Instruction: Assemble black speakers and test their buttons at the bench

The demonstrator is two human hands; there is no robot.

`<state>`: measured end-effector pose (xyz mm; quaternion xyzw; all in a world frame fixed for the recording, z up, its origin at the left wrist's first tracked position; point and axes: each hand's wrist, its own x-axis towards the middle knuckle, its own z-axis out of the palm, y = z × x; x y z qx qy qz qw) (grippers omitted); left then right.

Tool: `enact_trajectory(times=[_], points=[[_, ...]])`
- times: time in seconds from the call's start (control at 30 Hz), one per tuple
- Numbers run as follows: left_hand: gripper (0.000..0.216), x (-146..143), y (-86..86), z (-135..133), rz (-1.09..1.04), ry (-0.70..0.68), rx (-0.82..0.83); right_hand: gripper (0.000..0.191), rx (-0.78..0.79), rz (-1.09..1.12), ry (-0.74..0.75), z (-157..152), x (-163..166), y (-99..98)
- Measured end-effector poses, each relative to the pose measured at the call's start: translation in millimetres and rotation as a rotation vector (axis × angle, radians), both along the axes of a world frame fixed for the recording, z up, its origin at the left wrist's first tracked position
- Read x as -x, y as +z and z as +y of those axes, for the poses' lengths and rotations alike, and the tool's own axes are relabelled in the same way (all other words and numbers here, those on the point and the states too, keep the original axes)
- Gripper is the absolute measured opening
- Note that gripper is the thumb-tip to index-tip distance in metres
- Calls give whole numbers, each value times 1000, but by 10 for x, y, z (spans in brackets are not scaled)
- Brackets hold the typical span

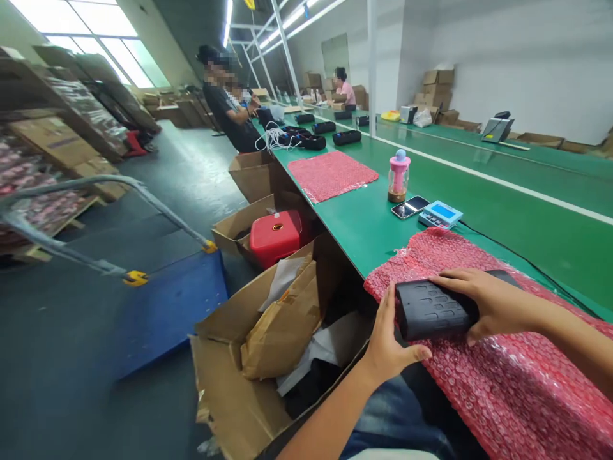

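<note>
Black case [433, 310] sits right between the two hands, over the pink bubble wrap [536, 390], one end up against the left palm. Left hand [389, 351] is spread wide, fingers up along that end, thumb stuck out just below the near side, steadying it. Right hand [493, 306] is curled across the case farther along, half closed, fingers over the top, thumb down the near side, and that's the hold.

Beside the left hand, below table level, an open carton [218, 380]: brown cardboard [287, 329] leaning inside, white paper [318, 351] next to it, something dark in the shadows, too murky to name. Next one along, another carton [239, 220], with a red tub [272, 239] right by it; inside or just in front, I can't tell. A third carton [251, 176] beyond, contents hidden.

Up on the green table [352, 233], past the wrap, a blue meter [443, 214] trailing its cable, a phone [410, 207] near it, then a clear bottle [397, 182] with a pink top, brown stuff at the bottom. Farther out, a second bubble wrap sheet [332, 174] lies flat, and there's a bunched white cable [276, 136] among black units [347, 137].
</note>
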<state>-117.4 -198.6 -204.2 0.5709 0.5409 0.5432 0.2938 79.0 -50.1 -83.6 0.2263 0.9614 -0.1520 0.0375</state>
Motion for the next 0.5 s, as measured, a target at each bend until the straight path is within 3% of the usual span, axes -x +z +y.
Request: enact_trajectory(times=[0.5], points=[[106,-7,-60,58,-88,32,-12,99,-36,116,34,6,24,-91]])
